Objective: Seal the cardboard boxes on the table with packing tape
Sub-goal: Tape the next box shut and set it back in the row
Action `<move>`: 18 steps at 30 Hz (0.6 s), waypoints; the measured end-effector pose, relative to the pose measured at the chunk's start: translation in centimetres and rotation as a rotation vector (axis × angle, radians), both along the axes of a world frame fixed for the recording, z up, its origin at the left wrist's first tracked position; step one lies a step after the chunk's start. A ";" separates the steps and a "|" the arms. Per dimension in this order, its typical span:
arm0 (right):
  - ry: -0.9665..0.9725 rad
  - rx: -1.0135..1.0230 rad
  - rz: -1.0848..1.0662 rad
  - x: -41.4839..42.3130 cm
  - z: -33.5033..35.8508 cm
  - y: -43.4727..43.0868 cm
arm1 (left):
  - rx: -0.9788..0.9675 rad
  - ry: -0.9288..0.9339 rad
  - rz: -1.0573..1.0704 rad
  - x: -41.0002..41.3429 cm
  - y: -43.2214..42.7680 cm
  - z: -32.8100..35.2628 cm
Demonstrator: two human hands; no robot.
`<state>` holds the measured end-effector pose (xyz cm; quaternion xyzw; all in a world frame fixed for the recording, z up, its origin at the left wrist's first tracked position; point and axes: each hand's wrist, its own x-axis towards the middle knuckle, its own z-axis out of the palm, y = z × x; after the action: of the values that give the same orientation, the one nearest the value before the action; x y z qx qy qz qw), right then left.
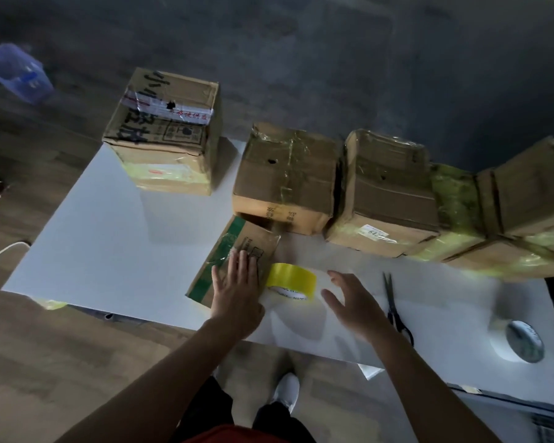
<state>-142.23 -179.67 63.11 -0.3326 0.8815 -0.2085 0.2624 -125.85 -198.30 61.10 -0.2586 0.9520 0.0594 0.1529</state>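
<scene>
A flat cardboard box point(237, 247) with a green stripe lies near the front edge of the white table point(109, 251). My left hand point(237, 289) rests flat on it with straight fingers. A roll of yellow packing tape point(291, 281) stands just right of that box. My right hand point(352, 302) hovers open to the right of the roll, fingers spread, not touching it. Black scissors point(395, 306) lie further right. Several taped boxes line the back: a tall box point(167, 132), a middle box point(285, 177), a third box point(387, 193) and more boxes point(525, 212) at the far right.
A clear tape roll point(523, 340) lies at the table's right front. A blue plastic bin point(16, 71) stands on the floor at far left. A white cable point(0, 251) runs on the wooden floor. My shoe point(287, 391) shows below the table edge.
</scene>
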 end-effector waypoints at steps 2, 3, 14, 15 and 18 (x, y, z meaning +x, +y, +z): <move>0.107 0.098 -0.122 -0.3 -0.3 1.5 | -0.027 0.006 -0.018 0.1 0.2 -0.2; 0.152 0.167 -0.175 -0.5 -0.3 2.1 | -0.034 0.011 -0.040 0.2 0.1 -0.4; 0.207 0.558 -0.443 -0.6 -0.7 7.8 | 0.126 0.234 -0.054 -1.6 2.9 4.1; 0.196 0.551 -0.451 -0.6 -0.9 8.1 | 0.139 0.338 -0.100 -2.1 3.9 4.9; 0.177 0.532 -0.469 -0.5 -1.3 8.7 | 0.227 0.548 -0.297 -4.1 6.8 5.9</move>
<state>-142.75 -170.93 61.85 -0.0585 0.9765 0.0032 0.2073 -129.94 -191.54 67.04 -0.0727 0.9723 0.2097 -0.0739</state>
